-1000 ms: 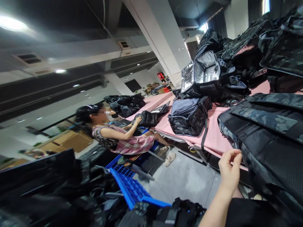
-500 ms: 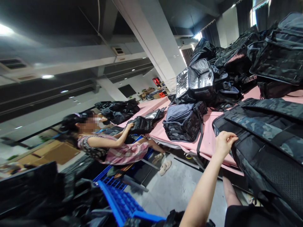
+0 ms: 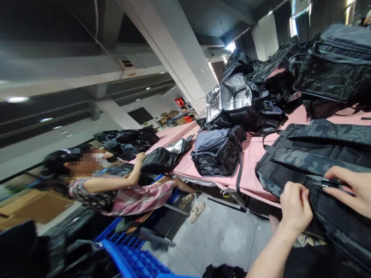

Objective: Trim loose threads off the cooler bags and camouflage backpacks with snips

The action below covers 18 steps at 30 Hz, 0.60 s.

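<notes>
A black camouflage backpack (image 3: 292,175) lies with its straps up on the pink-covered table, in front of me at the right. My left hand (image 3: 296,206) is closed in a pinch at the bag's near edge, and its fingertips appear to grip the fabric there. Just right of it, my right hand (image 3: 348,189) is closed around small thread snips (image 3: 327,183). Their tips point left, toward my left fingers, and rest close over the bag's black panel. Whether a thread lies between the blades is too small to tell.
Beyond the backpack stands an open camouflage bag (image 3: 216,154) on the pink table (image 3: 252,154). Behind it are a silver-lined bag (image 3: 236,94) and a heap of bags. A seated person (image 3: 124,185) handles another bag at left. Blue crates (image 3: 130,255) stand below.
My left hand has shifted along the bag's near edge, toward me. My right hand has come into view with the snips. The backpack lies turned differently, and my view has swung right.
</notes>
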### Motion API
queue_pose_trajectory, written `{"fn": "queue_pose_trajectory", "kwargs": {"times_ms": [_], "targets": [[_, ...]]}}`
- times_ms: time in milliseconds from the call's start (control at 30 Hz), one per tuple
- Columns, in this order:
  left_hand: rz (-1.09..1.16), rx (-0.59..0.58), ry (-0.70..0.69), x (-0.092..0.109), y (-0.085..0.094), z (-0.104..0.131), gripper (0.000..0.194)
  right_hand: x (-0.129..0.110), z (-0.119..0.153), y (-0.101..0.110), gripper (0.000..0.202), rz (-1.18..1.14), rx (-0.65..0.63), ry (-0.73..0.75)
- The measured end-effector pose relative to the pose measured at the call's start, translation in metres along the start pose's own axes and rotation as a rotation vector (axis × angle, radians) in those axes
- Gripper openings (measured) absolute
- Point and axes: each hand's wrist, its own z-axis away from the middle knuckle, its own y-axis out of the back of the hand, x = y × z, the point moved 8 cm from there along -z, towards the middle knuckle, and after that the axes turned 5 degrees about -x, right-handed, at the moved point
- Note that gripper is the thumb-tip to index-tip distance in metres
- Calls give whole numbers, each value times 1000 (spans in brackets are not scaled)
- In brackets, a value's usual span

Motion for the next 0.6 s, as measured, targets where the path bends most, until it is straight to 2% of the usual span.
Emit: {"fn": "queue_pose_trajectory", "kwargs": {"times_ms": [67, 100, 267, 400, 600], "targets": [[18, 12, 29, 1, -1, 5, 13, -5, -4, -17, 15, 176, -162, 56], [25, 12, 36, 1, -1, 6, 13, -6, -3, -22, 10, 226, -204, 79], [54, -10, 43, 2, -2, 7, 14, 3, 13, -31, 10, 192, -278, 131], [54, -9, 50, 2, -1, 8, 13, 1, 18, -35, 13, 188, -265, 202], [33, 6, 5, 4, -4, 12, 13, -19, 24, -34, 26, 280, -155, 436]]}}
